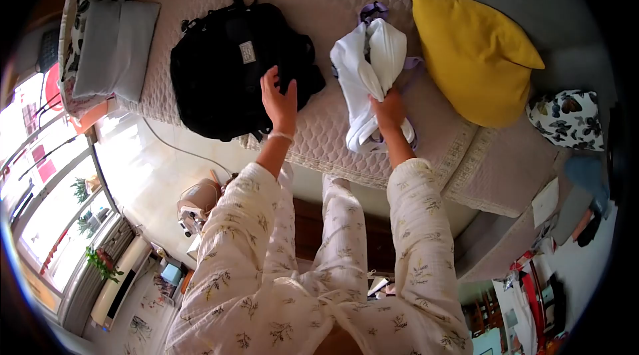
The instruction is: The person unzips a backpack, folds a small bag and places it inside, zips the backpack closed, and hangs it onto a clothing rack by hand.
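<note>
A black backpack (pixel 219 69) with a small light label lies on the quilted pink cover. My left hand (pixel 279 103) is at its right side, fingers apart, with nothing held in it. To the right is a bundled white cloth item (pixel 373 62) with purple straps (pixel 374 11). My right hand (pixel 389 114) has its fingers closed on the lower part of the white cloth.
A yellow cushion (pixel 472 55) lies right of the white cloth, and a butterfly-patterned cushion (pixel 568 117) farther right. Grey pillows (pixel 116 49) are at the far left. The cover's near edge (pixel 359 177) runs in front of my legs.
</note>
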`<move>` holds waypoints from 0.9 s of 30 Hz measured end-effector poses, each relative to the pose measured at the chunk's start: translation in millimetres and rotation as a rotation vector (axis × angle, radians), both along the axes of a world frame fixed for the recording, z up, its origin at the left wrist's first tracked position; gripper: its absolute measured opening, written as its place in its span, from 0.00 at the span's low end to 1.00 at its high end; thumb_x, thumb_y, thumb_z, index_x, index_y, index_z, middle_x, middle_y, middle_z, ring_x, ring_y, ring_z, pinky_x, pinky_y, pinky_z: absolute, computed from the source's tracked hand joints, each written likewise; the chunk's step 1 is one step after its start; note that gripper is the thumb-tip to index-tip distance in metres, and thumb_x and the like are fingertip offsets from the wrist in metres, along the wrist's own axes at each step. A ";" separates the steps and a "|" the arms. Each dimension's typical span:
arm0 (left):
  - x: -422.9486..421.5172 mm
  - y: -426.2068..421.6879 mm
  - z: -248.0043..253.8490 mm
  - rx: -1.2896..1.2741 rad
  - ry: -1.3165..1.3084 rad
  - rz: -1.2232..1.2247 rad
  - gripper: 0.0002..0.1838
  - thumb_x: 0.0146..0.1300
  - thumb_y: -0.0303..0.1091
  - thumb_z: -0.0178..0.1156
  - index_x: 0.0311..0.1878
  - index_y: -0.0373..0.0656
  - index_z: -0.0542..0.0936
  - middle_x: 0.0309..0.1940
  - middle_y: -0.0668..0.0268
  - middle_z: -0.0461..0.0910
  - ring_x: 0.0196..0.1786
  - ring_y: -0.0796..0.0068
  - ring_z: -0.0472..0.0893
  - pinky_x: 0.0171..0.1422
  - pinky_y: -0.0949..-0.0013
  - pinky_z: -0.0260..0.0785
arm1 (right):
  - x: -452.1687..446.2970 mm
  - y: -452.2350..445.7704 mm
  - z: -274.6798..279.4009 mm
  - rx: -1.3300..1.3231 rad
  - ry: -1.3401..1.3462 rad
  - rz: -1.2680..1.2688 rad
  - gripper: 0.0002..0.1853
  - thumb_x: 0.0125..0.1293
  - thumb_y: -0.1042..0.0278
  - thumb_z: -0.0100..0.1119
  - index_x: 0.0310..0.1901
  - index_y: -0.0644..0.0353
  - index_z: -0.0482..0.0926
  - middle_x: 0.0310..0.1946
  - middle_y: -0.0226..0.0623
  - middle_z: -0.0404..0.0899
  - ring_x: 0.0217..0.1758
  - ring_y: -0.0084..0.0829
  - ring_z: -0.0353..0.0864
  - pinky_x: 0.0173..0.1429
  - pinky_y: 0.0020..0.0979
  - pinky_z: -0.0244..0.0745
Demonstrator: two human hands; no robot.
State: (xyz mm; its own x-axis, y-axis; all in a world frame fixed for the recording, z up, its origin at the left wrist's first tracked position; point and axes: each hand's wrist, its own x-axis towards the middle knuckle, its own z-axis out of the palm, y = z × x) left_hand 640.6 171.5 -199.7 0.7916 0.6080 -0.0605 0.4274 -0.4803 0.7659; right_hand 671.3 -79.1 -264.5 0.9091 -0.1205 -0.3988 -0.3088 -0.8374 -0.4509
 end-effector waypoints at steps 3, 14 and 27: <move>1.3 21.6 -32.8 0.235 0.147 -0.093 0.32 0.48 0.30 0.69 0.58 0.42 0.70 0.53 0.60 0.72 0.55 0.57 0.74 0.55 0.62 0.71 | 6.0 -1.2 5.3 0.030 -0.018 -0.046 0.26 0.48 0.52 0.70 0.46 0.60 0.79 0.38 0.51 0.82 0.43 0.52 0.81 0.46 0.46 0.76; -7.3 92.0 -52.7 -0.275 -0.033 0.070 0.14 0.57 0.34 0.68 0.38 0.34 0.77 0.27 0.65 0.78 0.32 0.77 0.75 0.38 0.73 0.67 | -37.7 -60.8 110.6 0.468 0.031 -0.147 0.22 0.49 0.63 0.73 0.40 0.71 0.79 0.31 0.46 0.83 0.33 0.34 0.83 0.38 0.33 0.76; -64.9 125.7 107.7 -0.108 -0.111 0.003 0.07 0.61 0.27 0.62 0.40 0.35 0.77 0.23 0.71 0.70 0.26 0.86 0.65 0.28 0.79 0.59 | -7.6 84.0 242.8 -0.019 -0.142 0.822 0.07 0.53 0.73 0.59 0.35 0.62 0.80 0.27 0.49 0.80 0.33 0.46 0.82 0.36 0.40 0.76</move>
State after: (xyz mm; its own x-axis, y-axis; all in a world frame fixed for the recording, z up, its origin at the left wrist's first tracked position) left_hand 575.7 297.3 -91.9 0.7955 0.6048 -0.0383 0.3388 -0.3914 0.8556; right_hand 663.7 4.8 -21.6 0.7518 0.5979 -0.2780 0.4630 -0.7788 -0.4232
